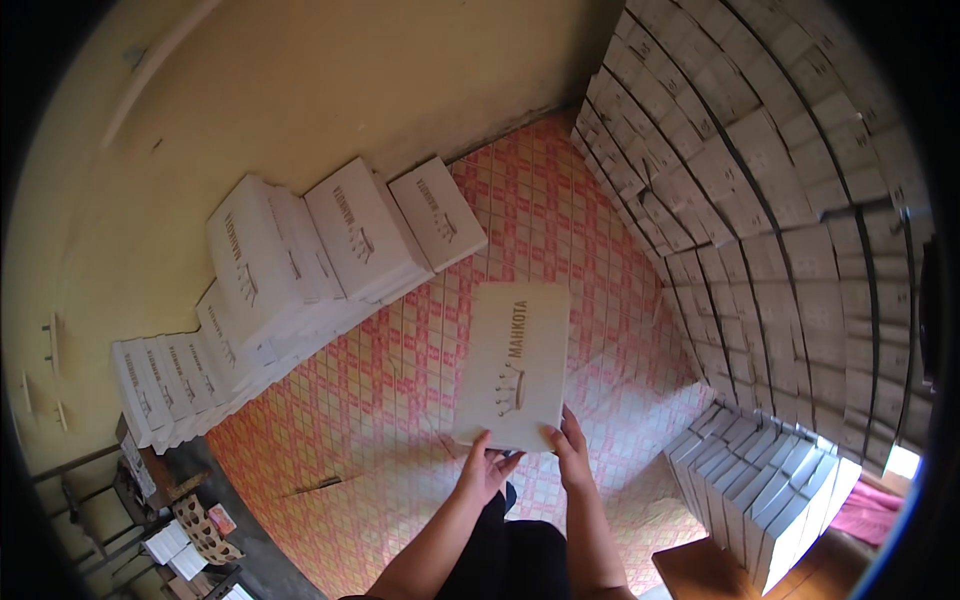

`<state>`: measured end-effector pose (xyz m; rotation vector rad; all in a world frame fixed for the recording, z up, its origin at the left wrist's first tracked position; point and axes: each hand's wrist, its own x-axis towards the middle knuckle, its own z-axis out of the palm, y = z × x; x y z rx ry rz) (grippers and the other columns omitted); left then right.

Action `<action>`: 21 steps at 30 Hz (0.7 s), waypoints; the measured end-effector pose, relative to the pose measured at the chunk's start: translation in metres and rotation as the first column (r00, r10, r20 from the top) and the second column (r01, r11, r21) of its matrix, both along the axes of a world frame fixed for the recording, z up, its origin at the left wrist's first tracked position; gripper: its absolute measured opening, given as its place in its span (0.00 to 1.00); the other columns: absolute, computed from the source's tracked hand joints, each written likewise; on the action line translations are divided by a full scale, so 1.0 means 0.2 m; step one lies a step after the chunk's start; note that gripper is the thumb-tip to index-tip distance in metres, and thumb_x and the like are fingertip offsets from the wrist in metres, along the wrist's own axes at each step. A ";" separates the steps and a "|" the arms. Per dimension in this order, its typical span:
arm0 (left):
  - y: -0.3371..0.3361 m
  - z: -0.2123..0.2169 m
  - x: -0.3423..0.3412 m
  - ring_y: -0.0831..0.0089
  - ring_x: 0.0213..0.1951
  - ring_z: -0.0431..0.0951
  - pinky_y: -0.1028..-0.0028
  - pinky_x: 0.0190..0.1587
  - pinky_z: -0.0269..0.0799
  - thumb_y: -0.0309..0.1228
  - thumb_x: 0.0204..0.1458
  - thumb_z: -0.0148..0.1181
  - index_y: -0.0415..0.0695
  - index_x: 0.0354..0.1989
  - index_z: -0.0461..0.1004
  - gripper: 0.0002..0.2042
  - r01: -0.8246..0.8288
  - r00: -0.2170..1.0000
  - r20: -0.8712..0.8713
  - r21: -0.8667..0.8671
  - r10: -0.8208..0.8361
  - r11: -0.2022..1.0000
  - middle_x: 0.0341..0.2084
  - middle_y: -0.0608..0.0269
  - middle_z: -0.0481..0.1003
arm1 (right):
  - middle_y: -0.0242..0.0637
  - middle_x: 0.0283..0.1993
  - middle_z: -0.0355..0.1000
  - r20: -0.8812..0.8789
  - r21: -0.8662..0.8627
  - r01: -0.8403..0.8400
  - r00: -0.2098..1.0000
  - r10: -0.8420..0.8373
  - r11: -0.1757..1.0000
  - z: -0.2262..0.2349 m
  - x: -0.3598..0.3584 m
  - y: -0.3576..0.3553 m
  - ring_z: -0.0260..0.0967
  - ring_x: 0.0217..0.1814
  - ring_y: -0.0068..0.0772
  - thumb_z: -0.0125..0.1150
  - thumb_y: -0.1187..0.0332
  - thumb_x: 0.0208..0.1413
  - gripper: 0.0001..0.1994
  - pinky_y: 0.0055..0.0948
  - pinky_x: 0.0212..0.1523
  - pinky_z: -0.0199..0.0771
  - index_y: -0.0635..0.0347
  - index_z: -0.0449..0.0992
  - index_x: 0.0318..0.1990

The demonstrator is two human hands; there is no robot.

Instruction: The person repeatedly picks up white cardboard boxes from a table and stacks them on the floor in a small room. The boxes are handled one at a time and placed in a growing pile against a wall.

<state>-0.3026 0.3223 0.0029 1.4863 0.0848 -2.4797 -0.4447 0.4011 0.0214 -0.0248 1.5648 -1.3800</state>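
Note:
A flat white cardboard box [517,360] with gold lettering and a crown printed on its lid is held out in front of me, above the floor. My left hand [486,468] grips its near edge at the left corner, thumb on top and fingers beneath. At the right corner my right hand [570,450] does the same, its thumb pressed on the lid. The box looks closed; its underside is hidden.
Stacks of similar white boxes [345,235] line the left wall. Tall shelving packed with boxes [760,180] rises on the right. More boxes [755,480] stand upright on a brown wooden table [705,572]. Pink patterned sheeting [410,400] covers the floor.

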 end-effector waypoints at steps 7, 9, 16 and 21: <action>-0.56 -0.30 -0.43 0.61 0.47 0.68 0.67 0.50 0.68 0.45 0.51 0.51 0.39 0.51 0.59 0.25 -0.090 0.996 0.000 -0.145 0.091 0.985 0.44 0.53 0.65 | 0.39 0.65 0.48 0.106 0.134 0.343 0.928 -0.357 0.930 -0.23 -0.09 -0.45 0.48 0.64 0.38 0.46 0.50 0.56 0.31 0.44 0.58 0.49 0.53 0.49 0.63; -0.66 -0.44 -0.54 0.58 0.50 0.66 0.67 0.52 0.67 0.48 0.50 0.51 0.36 0.52 0.57 0.29 -0.105 0.992 0.029 -0.333 0.121 0.937 0.47 0.50 0.62 | 0.37 0.66 0.45 0.210 0.119 0.315 0.919 -0.334 0.941 -0.26 -0.06 -0.50 0.51 0.63 0.38 0.46 0.49 0.55 0.32 0.44 0.55 0.51 0.50 0.47 0.64; -0.96 -0.77 -0.92 0.61 0.48 0.64 0.65 0.54 0.65 0.42 0.47 0.57 0.39 0.53 0.56 0.29 -0.409 0.898 0.018 -0.338 0.440 0.848 0.45 0.52 0.61 | 0.38 0.66 0.46 0.140 0.063 0.160 0.976 -0.168 0.985 -0.53 -0.42 -0.91 0.53 0.61 0.38 0.48 0.53 0.56 0.34 0.37 0.52 0.57 0.48 0.39 0.65; -1.13 -0.94 -0.97 0.60 0.49 0.63 0.64 0.54 0.65 0.42 0.46 0.58 0.42 0.55 0.54 0.30 -0.488 0.840 0.065 -0.345 0.539 0.802 0.46 0.52 0.60 | 0.45 0.60 0.55 -0.135 0.130 -0.226 0.960 0.243 0.965 -0.87 -0.76 -1.23 0.58 0.57 0.35 0.49 0.62 0.56 0.33 0.31 0.50 0.62 0.51 0.40 0.65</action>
